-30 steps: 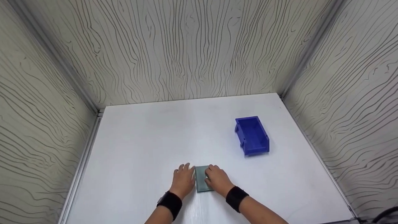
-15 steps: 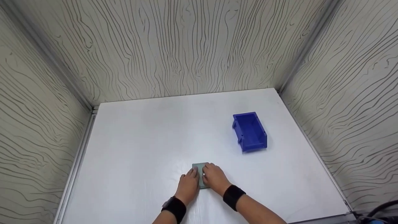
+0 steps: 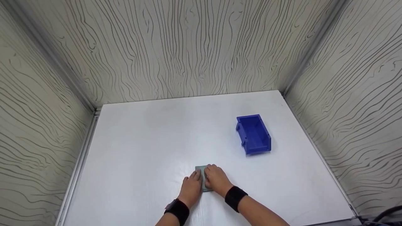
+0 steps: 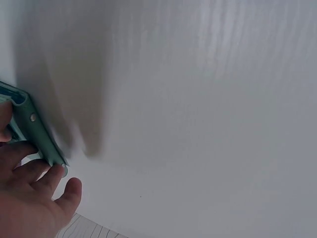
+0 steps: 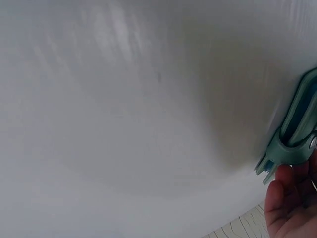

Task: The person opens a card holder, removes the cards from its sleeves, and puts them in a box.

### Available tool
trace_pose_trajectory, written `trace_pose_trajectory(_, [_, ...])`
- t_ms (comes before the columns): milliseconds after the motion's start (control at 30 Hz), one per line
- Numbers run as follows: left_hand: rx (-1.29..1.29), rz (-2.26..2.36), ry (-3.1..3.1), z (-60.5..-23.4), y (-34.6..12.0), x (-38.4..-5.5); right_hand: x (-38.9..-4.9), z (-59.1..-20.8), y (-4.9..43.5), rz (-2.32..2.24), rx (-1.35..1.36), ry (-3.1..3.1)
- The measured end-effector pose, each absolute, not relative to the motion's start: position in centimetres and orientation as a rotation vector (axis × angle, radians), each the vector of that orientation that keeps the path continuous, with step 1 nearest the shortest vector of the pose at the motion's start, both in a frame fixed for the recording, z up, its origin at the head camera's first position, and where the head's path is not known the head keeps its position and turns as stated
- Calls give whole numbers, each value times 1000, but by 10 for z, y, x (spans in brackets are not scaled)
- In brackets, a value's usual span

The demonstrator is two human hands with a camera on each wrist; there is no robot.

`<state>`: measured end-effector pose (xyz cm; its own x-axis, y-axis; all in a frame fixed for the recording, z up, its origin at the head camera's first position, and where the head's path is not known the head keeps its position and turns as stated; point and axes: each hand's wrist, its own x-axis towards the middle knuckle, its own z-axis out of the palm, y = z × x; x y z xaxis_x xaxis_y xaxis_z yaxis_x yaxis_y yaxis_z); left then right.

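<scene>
A small green notebook [image 3: 203, 178] with a snap strap is on the white table, between both hands and partly covered by them. My left hand [image 3: 191, 189] holds its left side; in the left wrist view the fingers bend against the riveted spine [image 4: 37, 126]. On the other side, my right hand [image 3: 217, 179] grips the strap side. The right wrist view has its fingertips [image 5: 285, 176] just under the strap [image 5: 292, 152] with a metal snap. That end view shows the covers with a dark blue layer between them. Whether the snap is fastened is unclear.
A blue plastic bin [image 3: 254, 135] stands on the table [image 3: 150, 141] to the right, beyond the hands. Wood-grain panels [image 3: 188, 47] enclose the back and sides. A black cable [image 3: 388, 213] lies at the bottom right corner.
My left hand has moved right, from beside the notebook onto its left side. My right hand remains at the strap side, its fingers slightly shifted. The head view has tilted a little.
</scene>
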<state>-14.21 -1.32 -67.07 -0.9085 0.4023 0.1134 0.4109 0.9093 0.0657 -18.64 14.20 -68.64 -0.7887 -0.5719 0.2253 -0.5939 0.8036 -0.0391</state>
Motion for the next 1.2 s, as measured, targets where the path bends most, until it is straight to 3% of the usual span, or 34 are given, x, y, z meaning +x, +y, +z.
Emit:
trace_pose_trajectory(700, [-640, -103, -3038, -672, -10, -142, -187, -686, 149, 417, 912, -2857])
trace_pose_trajectory(933, [-664, -50, -2998, -674, -11, -142, -190, -683, 158, 805, 935, -2883])
trace_pose_trajectory(1200, [-651, -74, -2981, -673, -14, -143, -199, -670, 171, 1287, 747, -2982])
